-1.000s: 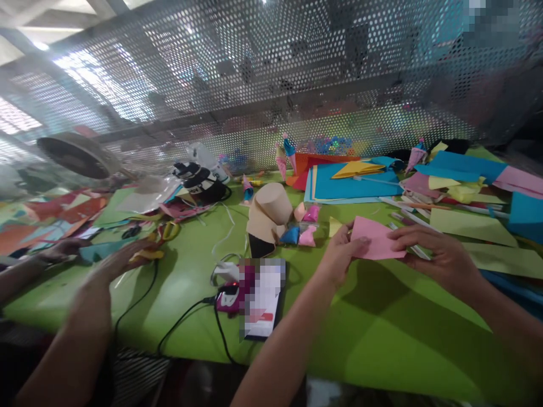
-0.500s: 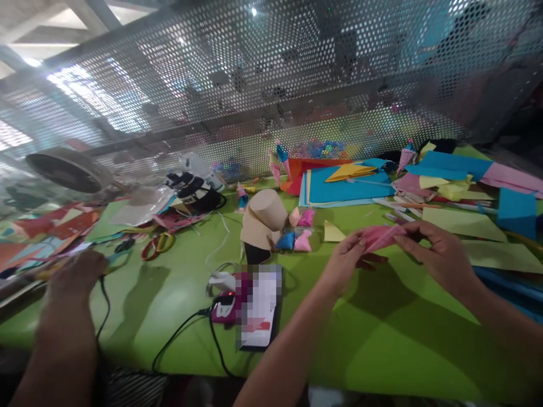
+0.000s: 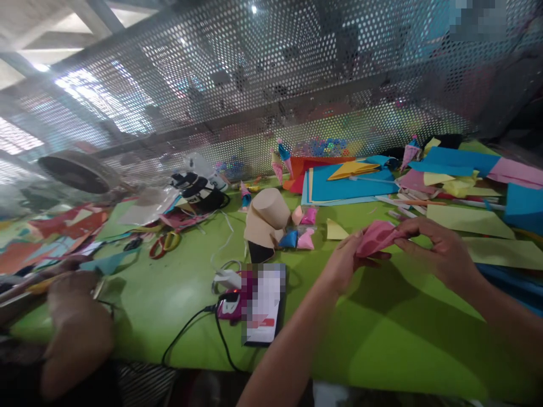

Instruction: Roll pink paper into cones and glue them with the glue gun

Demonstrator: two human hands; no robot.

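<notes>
A small piece of pink paper (image 3: 376, 237), bent and folded, is held up just above the green table (image 3: 382, 362). My left hand (image 3: 345, 257) grips its left side, with the lower fingers underneath. At the paper's right corner, my right hand (image 3: 436, 246) pinches it between thumb and fingers. A small cream paper piece (image 3: 336, 229) lies left of my left hand. Little packets of clay, one blue (image 3: 289, 239) and one pink (image 3: 305, 239), sit further left by a tan roll (image 3: 269, 209). Pale yellow-green sheets (image 3: 469, 221) lie beyond my right hand.
Another person's hand (image 3: 74, 282) works at the left, near scissors (image 3: 164, 244) and paper scraps. A phone (image 3: 265, 305) and a power strip (image 3: 231, 303) with cables lie left of my forearm. Blue sheets (image 3: 348, 186) and small paper cones (image 3: 276, 165) stand before a perforated metal screen (image 3: 271, 85).
The pink paper has turned in my hands, so more of its face shows. The other person's hand and arm have shifted, now holding a teal paper piece. The view has moved slightly.
</notes>
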